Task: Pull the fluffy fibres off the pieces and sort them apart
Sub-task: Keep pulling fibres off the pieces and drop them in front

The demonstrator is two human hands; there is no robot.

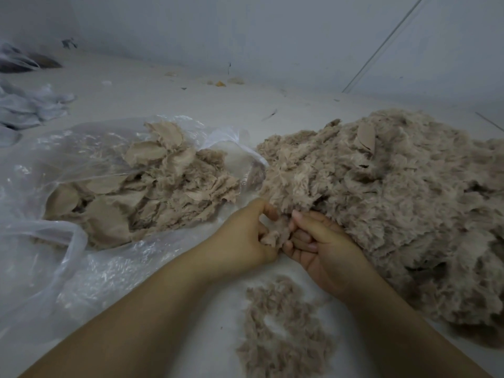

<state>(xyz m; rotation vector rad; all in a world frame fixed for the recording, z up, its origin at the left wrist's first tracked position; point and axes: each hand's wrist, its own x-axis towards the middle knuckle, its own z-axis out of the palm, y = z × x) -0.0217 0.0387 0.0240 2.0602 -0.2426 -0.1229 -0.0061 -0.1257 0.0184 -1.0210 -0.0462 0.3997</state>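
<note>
No readable text, label or number anywhere (bag included).

A pale floor point(191, 99) runs back to a grey wall point(245, 31). At the far left lie crumpled grey plastic bags point(30, 105), with a darker bundle point(24, 61) behind them. Small yellowish scraps point(226, 82) dot the floor near the wall, where a thin dark line point(381, 47) slants upward

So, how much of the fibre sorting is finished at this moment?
Done: a batch of stripped pieces lies on the clear plastic bag, and loose fluff has gathered near the person. In hand: the left hand and right hand both pinch one small piece. Left: the big fluffy heap, so probably well under half done.
</note>
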